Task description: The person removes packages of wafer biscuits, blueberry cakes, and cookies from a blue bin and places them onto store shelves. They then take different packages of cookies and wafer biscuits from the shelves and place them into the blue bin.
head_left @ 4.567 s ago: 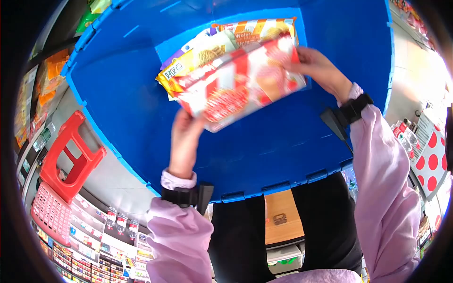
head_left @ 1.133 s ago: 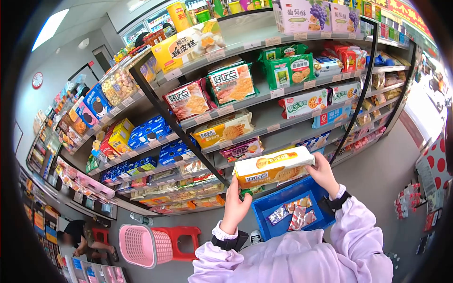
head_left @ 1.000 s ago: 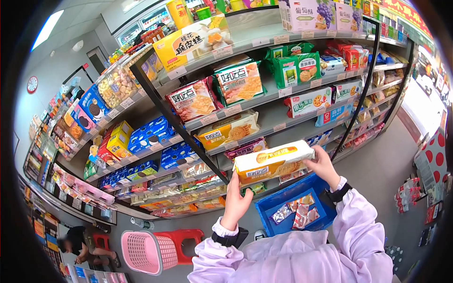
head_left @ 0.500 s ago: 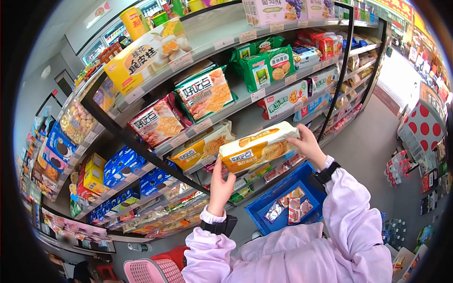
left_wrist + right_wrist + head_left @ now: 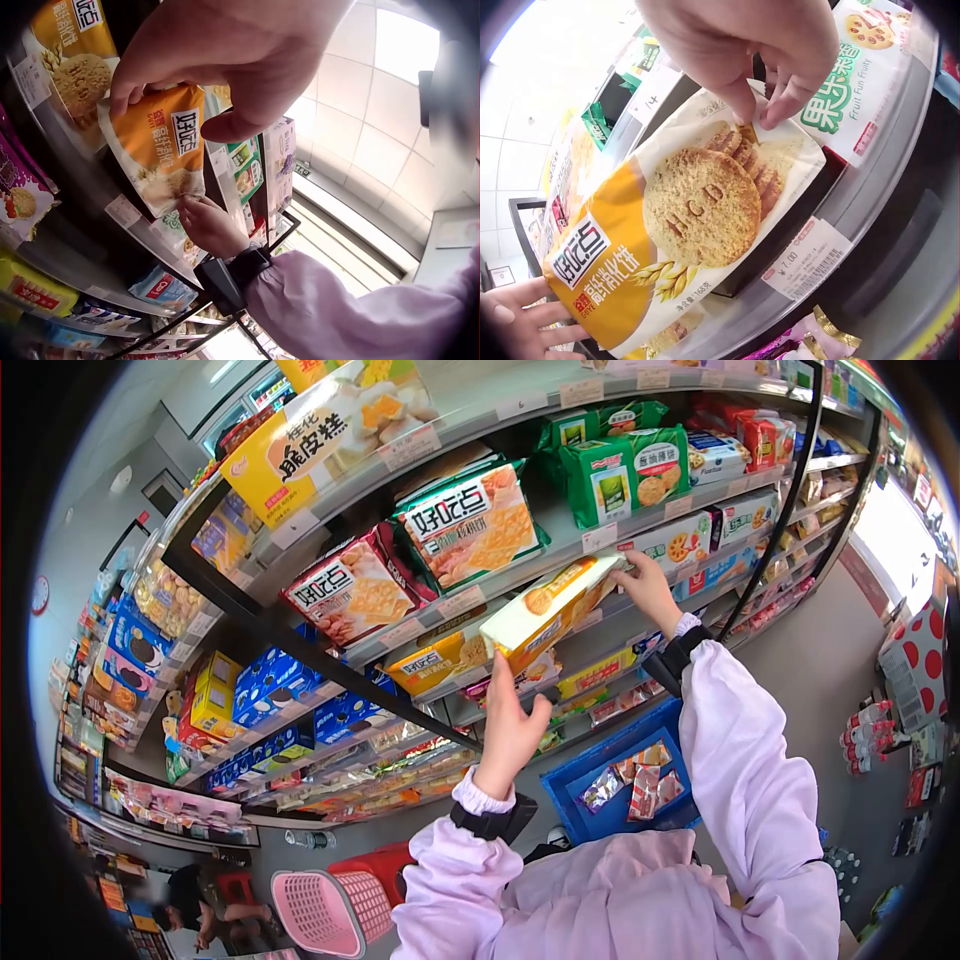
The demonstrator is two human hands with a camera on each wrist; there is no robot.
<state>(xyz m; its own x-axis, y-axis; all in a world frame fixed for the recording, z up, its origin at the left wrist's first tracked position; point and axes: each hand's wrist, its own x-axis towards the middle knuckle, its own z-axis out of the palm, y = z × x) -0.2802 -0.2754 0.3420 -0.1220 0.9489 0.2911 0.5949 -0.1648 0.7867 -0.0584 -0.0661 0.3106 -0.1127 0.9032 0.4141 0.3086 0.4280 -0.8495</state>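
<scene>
A white-and-yellow biscuit packet (image 5: 552,610) is held up in front of a shelf in the head view, tilted with its right end higher. The pinching thumb and fingers of my right hand (image 5: 648,592) have its right end; in the right wrist view my right hand (image 5: 761,49) pinches the crimped edge beside the printed biscuit. My left hand (image 5: 510,725) grips the other end. As the left wrist view shows, the fingers of my left hand (image 5: 232,52) reach over one side of the packet (image 5: 161,146) and the thumb lies along the other.
A similar yellow packet (image 5: 430,663) lies on the shelf, below red (image 5: 350,592) and green (image 5: 470,525) cracker packs. Down on the floor is a blue crate (image 5: 565,785) with several packets inside. A pink basket (image 5: 320,910) is at lower left, and a person sits farther off.
Earlier, both hands held a red-and-white packet over the blue crate. Since then the yellow biscuit packet has been lifted up to the shelf, and its right end has tilted upward and inward.
</scene>
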